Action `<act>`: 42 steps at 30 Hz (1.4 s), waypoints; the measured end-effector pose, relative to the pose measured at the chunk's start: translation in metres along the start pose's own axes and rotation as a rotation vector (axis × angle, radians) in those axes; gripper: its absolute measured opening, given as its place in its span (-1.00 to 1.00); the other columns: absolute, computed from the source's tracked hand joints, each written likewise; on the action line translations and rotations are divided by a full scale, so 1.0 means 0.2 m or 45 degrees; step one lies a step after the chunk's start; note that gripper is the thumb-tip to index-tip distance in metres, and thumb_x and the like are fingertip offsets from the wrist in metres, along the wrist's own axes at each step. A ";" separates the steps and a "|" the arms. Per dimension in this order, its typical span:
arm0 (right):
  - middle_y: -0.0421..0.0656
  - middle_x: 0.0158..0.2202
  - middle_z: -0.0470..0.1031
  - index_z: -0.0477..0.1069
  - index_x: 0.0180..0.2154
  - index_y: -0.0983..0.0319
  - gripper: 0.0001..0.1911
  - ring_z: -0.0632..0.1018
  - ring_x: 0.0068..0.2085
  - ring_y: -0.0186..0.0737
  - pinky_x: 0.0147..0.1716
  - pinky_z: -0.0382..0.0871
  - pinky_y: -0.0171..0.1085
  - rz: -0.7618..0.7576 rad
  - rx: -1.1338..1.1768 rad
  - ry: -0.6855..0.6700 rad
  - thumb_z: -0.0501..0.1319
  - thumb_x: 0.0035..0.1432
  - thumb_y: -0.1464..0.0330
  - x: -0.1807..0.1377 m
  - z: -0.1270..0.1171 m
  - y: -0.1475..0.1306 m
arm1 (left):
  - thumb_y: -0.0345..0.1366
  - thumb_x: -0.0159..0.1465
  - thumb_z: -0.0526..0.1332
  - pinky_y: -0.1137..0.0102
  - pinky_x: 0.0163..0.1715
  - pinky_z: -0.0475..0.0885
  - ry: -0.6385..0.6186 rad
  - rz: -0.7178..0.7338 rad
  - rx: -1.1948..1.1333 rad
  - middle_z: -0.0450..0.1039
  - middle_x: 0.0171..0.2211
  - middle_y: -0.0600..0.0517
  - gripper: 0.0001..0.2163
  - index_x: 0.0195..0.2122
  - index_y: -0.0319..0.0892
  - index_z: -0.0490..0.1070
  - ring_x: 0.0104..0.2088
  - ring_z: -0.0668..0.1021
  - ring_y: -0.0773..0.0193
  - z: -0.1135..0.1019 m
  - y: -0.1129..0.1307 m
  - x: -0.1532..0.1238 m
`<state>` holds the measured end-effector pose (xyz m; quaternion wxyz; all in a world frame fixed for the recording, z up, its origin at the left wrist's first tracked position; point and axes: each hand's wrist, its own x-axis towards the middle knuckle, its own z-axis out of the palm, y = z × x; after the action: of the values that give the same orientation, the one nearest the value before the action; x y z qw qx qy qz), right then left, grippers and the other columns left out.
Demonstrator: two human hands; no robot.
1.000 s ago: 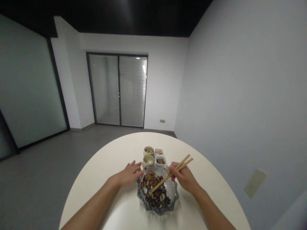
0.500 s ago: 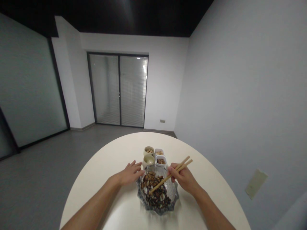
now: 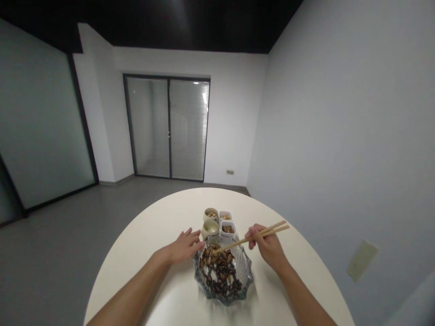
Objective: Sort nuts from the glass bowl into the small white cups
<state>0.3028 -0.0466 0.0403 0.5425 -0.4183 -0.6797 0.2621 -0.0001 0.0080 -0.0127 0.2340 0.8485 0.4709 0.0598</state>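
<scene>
1. Chopsticks [image 3: 236, 244] look light, stiff and smooth; pinching well back from the tips should suit them.
2. Glass bowl [image 3: 244, 268], on the counter [image 3: 159, 222], seems heavy and breakable, best steadied by its rim; brown nuts [image 3: 222, 259] inside may slip.
3. Right hand [image 3: 267, 246], wrist angled inward, pinches the chopsticks, tips among nuts; left hand [image 3: 183, 249] lies palm down, fingers slightly spread, thumb at the rim.
</scene>
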 end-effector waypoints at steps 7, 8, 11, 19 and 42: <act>-0.22 -0.74 0.40 0.50 -0.51 0.23 -0.46 0.43 -0.65 -0.30 -0.57 0.35 -0.32 -0.101 0.159 0.257 0.18 0.20 -0.07 0.03 -0.02 0.01 | 0.19 0.43 -0.22 -0.08 0.28 -0.24 -0.011 -0.008 -0.010 -0.10 0.41 -0.04 -0.39 0.16 -0.07 0.38 0.38 -0.15 -0.13 -0.01 0.01 -0.01; -0.23 -0.74 0.39 0.49 -0.51 0.23 -0.47 0.43 -0.66 -0.31 -0.59 0.35 -0.33 -0.098 0.189 0.293 0.18 0.20 -0.08 0.04 -0.02 0.01 | 0.19 0.44 -0.22 -0.08 0.28 -0.24 -0.012 -0.009 -0.009 -0.10 0.41 -0.04 -0.39 0.16 -0.06 0.38 0.38 -0.15 -0.13 -0.01 0.01 -0.01; -0.24 -0.75 0.38 0.48 -0.51 0.24 -0.46 0.42 -0.68 -0.31 -0.63 0.32 -0.34 -0.052 0.278 0.394 0.20 0.17 -0.09 0.05 -0.02 0.04 | 0.19 0.43 -0.23 -0.07 0.29 -0.24 -0.012 -0.016 -0.010 -0.10 0.41 -0.02 -0.40 0.18 -0.05 0.37 0.38 -0.15 -0.12 -0.01 0.01 -0.01; -0.28 -0.76 0.33 0.46 -0.52 0.26 -0.44 0.38 -0.69 -0.35 -0.67 0.28 -0.36 0.078 0.469 0.559 0.28 0.05 -0.14 0.07 -0.04 0.07 | 0.23 0.42 -0.25 -0.07 0.28 -0.24 -0.017 -0.013 -0.013 -0.11 0.41 -0.03 -0.37 0.19 -0.04 0.35 0.38 -0.16 -0.12 -0.01 0.02 -0.03; -0.39 -0.71 0.22 0.35 -0.47 0.20 -0.54 0.28 -0.70 -0.48 -0.77 0.23 -0.48 0.389 0.939 0.725 0.40 -0.05 -0.03 0.11 -0.05 0.14 | 0.24 0.41 -0.25 -0.06 0.28 -0.26 -0.021 -0.015 -0.027 -0.11 0.41 -0.04 -0.35 0.22 -0.06 0.33 0.38 -0.16 -0.12 -0.02 0.01 -0.03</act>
<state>0.3180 -0.0139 0.0315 0.7741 -0.3483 -0.2972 0.4372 -0.0025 0.0032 -0.0081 0.2473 0.8437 0.4732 0.0566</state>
